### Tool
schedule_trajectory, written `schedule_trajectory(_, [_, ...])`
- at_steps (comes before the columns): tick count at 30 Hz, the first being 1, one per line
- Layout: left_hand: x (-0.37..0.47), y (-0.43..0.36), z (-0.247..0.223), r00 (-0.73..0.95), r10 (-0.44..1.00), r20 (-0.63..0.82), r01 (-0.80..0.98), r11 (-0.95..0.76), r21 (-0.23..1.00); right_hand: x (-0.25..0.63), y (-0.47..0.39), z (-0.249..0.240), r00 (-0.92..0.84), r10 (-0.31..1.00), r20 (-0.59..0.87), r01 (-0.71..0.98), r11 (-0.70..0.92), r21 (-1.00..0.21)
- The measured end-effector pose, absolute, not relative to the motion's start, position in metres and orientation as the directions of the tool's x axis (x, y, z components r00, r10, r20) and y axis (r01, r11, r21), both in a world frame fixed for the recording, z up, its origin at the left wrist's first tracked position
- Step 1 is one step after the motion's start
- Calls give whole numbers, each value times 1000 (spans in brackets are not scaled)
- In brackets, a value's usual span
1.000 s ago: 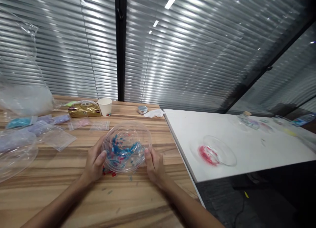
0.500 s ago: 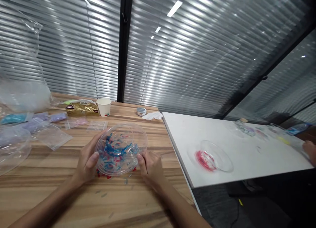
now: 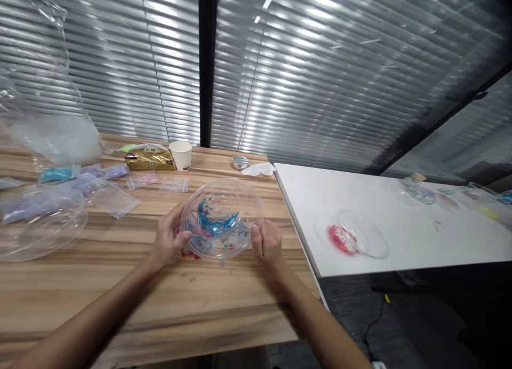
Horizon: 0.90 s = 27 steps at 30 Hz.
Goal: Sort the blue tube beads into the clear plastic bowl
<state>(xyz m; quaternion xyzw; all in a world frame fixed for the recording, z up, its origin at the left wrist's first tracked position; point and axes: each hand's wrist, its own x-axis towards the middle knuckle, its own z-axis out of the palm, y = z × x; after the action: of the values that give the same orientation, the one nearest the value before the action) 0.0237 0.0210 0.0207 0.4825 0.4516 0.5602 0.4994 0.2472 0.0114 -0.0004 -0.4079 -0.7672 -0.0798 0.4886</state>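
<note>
The left hand (image 3: 171, 238) and the right hand (image 3: 267, 241) grip opposite edges of the clear bowl (image 3: 222, 246), which is between them, above the wooden bench (image 3: 160, 310). Bare wood lies nearer than both hands; right of the right hand is the bench's edge.

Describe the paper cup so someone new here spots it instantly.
Find the dark window post behind the wood-grain table. Just left of its foot, near the far edge, stands the cup. Unlike the low, shiny gold packet on its left, it is white, upright and open-topped.
</note>
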Motion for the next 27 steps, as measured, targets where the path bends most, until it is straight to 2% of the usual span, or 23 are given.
schedule_trajectory(4, [25, 24, 18, 27, 931, 363, -66, -360, 930, 254, 18, -1, -247, 451, 858, 727, 671, -143])
schedule_trajectory(8, [25, 28, 15, 140, 860, 490, -32, -491, 871, 262, 22, -11, -220, 472, 854, 764, 628, -150])
schedule_trajectory(12, [27, 29, 10, 165, 868, 468, 39, -479, 877, 268, 22, -21, -176, 553, 814, 789, 574, -219])
schedule_trajectory(18, [35, 26, 10, 216, 917, 334, 158, -371, 915, 274, 28, -24, -131, 617, 776, 813, 515, -272])
schedule_trajectory(27, [31, 28, 13, 195, 929, 315, 249, -358, 900, 269, 31, -25, -99, 602, 793, 805, 517, -292])
